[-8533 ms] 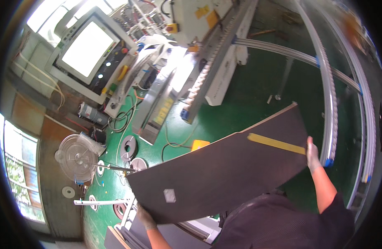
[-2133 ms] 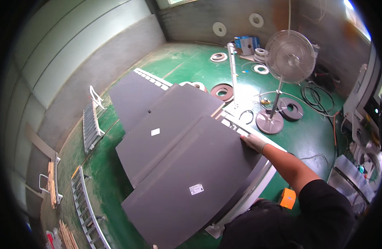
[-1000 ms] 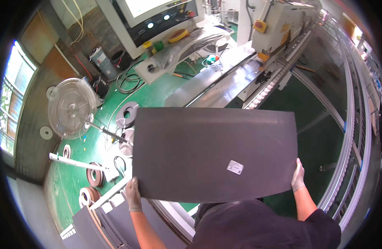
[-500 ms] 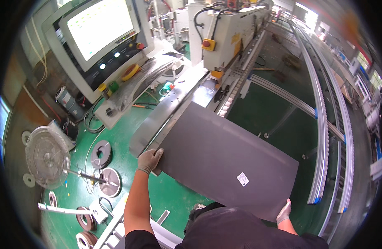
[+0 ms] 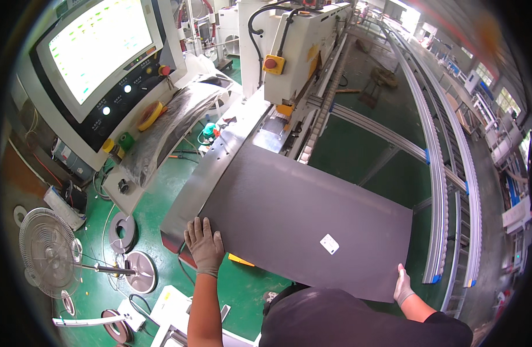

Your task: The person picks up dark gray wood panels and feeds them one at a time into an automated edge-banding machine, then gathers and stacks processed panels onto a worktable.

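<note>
A large dark grey rectangular panel (image 5: 289, 214) with a small white label (image 5: 329, 244) lies slantwise in front of me. Its far left edge rests along the metal guide ledge (image 5: 188, 199) of the machine. My left hand (image 5: 205, 248), in a grey glove, is flat with fingers stretched at the panel's near left corner, against the end of the ledge. At the near right corner, my gloved right hand (image 5: 403, 287) grips the panel's edge, thumb showing on the side and the other fingers mostly hidden beneath.
The white edge machine (image 5: 295, 52) with a red stop button stands ahead. A control screen (image 5: 101, 49) is at the left. Aluminium roller rails (image 5: 433, 173) run along the right. A fan (image 5: 52, 243) and edging rolls (image 5: 122, 232) are on the green floor at left.
My left hand has let go of the panel's corner and now lies flat with fingers spread. The panel's left edge has settled along the ledge. The right hand keeps its corner.
</note>
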Demonstrator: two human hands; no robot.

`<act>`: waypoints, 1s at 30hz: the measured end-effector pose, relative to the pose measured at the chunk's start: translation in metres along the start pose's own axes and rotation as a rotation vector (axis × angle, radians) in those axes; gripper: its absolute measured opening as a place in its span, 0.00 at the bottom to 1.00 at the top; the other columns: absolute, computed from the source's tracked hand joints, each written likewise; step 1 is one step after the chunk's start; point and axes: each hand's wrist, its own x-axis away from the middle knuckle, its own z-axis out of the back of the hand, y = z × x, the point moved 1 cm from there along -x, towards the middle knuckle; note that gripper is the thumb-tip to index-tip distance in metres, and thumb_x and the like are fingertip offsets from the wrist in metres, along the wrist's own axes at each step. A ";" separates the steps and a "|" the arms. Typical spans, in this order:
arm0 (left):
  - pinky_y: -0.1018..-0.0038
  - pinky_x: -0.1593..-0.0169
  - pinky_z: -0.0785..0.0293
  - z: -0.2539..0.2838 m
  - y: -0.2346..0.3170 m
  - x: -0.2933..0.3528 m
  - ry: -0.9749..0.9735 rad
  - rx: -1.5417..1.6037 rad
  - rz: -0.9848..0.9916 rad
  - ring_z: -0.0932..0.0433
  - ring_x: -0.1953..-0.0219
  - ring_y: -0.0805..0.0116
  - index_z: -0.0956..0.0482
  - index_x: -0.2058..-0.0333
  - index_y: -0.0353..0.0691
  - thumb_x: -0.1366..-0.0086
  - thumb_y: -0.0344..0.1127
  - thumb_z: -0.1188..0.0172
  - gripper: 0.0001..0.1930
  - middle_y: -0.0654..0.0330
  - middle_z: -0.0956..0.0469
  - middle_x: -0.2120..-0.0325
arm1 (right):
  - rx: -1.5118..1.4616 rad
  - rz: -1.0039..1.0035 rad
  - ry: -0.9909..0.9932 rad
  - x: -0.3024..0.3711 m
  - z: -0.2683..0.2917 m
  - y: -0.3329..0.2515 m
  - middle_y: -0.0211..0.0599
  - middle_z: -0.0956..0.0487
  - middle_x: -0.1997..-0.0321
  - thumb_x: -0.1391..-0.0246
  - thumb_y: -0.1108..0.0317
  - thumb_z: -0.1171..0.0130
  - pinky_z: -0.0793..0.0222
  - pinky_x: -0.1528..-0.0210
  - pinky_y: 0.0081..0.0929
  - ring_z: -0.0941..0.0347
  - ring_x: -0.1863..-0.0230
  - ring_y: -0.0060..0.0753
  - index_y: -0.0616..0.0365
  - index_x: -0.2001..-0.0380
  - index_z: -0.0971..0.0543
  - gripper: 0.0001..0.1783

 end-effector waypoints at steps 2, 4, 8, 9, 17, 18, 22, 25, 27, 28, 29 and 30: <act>0.51 0.28 0.62 0.003 0.006 -0.011 -0.066 0.017 0.012 0.49 0.29 0.46 0.34 0.37 0.36 0.33 0.47 0.54 0.30 0.46 0.41 0.33 | -0.068 -0.044 -0.019 -0.002 -0.015 -0.011 0.40 0.48 0.24 0.40 0.39 0.46 0.61 0.25 0.46 0.53 0.25 0.40 0.57 0.30 0.44 0.45; 0.52 0.28 0.63 0.003 0.013 -0.022 -0.113 -0.008 0.009 0.50 0.29 0.44 0.36 0.36 0.36 0.32 0.47 0.56 0.30 0.47 0.42 0.33 | -0.105 -0.061 -0.036 0.017 -0.036 -0.034 0.41 0.47 0.24 0.41 0.39 0.47 0.62 0.25 0.47 0.53 0.25 0.40 0.56 0.30 0.44 0.45; 0.52 0.27 0.65 -0.007 0.033 -0.053 -0.189 -0.038 0.003 0.53 0.28 0.45 0.39 0.34 0.36 0.32 0.49 0.57 0.33 0.48 0.44 0.31 | -0.062 -0.071 0.091 -0.026 -0.024 -0.047 0.37 0.48 0.24 0.41 0.38 0.47 0.63 0.25 0.46 0.54 0.24 0.38 0.53 0.30 0.43 0.45; 0.52 0.27 0.65 -0.012 0.038 -0.060 -0.200 -0.049 0.006 0.53 0.28 0.45 0.40 0.34 0.36 0.32 0.49 0.57 0.33 0.48 0.45 0.31 | -0.047 -0.064 0.115 -0.028 -0.031 -0.057 0.37 0.50 0.23 0.41 0.38 0.47 0.65 0.25 0.45 0.56 0.24 0.38 0.53 0.29 0.43 0.45; 0.53 0.27 0.70 -0.062 0.088 -0.140 -0.220 -0.086 0.004 0.58 0.26 0.47 0.43 0.33 0.34 0.32 0.50 0.58 0.34 0.47 0.49 0.30 | 0.029 0.021 0.241 -0.065 -0.082 -0.145 0.39 0.55 0.22 0.41 0.38 0.46 0.73 0.24 0.45 0.66 0.22 0.35 0.58 0.30 0.44 0.47; 0.53 0.27 0.70 -0.068 0.097 -0.152 -0.222 -0.089 0.013 0.58 0.26 0.47 0.43 0.33 0.34 0.32 0.49 0.58 0.34 0.47 0.49 0.29 | 0.033 0.041 0.242 -0.076 -0.083 -0.152 0.40 0.55 0.22 0.41 0.37 0.46 0.73 0.24 0.45 0.66 0.22 0.35 0.60 0.30 0.43 0.47; 0.53 0.27 0.70 -0.094 0.120 -0.184 -0.148 -0.113 -0.021 0.59 0.26 0.47 0.43 0.33 0.33 0.32 0.47 0.58 0.33 0.47 0.50 0.29 | 0.045 0.083 0.240 -0.115 -0.095 -0.182 0.41 0.52 0.23 0.42 0.35 0.45 0.71 0.24 0.45 0.63 0.22 0.36 0.64 0.33 0.40 0.48; 0.52 0.27 0.67 -0.110 0.137 -0.211 -0.107 -0.090 -0.005 0.53 0.28 0.47 0.40 0.34 0.34 0.34 0.48 0.55 0.33 0.46 0.47 0.30 | 0.033 0.067 0.164 -0.150 -0.094 -0.197 0.41 0.57 0.21 0.44 0.32 0.46 0.73 0.24 0.46 0.65 0.22 0.35 0.62 0.30 0.44 0.52; 0.51 0.28 0.66 -0.111 0.151 -0.230 -0.110 -0.060 -0.004 0.52 0.28 0.47 0.39 0.35 0.34 0.34 0.48 0.55 0.33 0.46 0.46 0.31 | 0.033 0.095 0.101 -0.175 -0.090 -0.207 0.42 0.58 0.21 0.45 0.31 0.46 0.73 0.24 0.46 0.65 0.21 0.36 0.61 0.29 0.47 0.55; 0.51 0.28 0.65 -0.114 0.160 -0.240 -0.109 -0.041 0.000 0.52 0.28 0.47 0.39 0.35 0.34 0.34 0.49 0.55 0.33 0.46 0.46 0.31 | 0.024 0.103 0.150 -0.184 -0.092 -0.214 0.42 0.53 0.23 0.43 0.33 0.45 0.69 0.25 0.45 0.61 0.23 0.36 0.63 0.31 0.44 0.51; 0.51 0.28 0.65 -0.117 0.166 -0.248 -0.100 -0.031 0.006 0.51 0.29 0.47 0.38 0.35 0.35 0.34 0.49 0.55 0.33 0.46 0.45 0.31 | 0.015 0.114 0.195 -0.192 -0.096 -0.222 0.42 0.48 0.24 0.42 0.36 0.45 0.65 0.25 0.43 0.56 0.24 0.36 0.64 0.33 0.41 0.48; 0.51 0.28 0.64 -0.122 0.172 -0.257 -0.091 -0.021 0.012 0.51 0.29 0.46 0.38 0.35 0.35 0.34 0.49 0.55 0.33 0.46 0.45 0.32 | 0.005 0.125 0.240 -0.200 -0.099 -0.229 0.42 0.43 0.26 0.40 0.39 0.44 0.62 0.26 0.41 0.51 0.26 0.36 0.65 0.34 0.37 0.44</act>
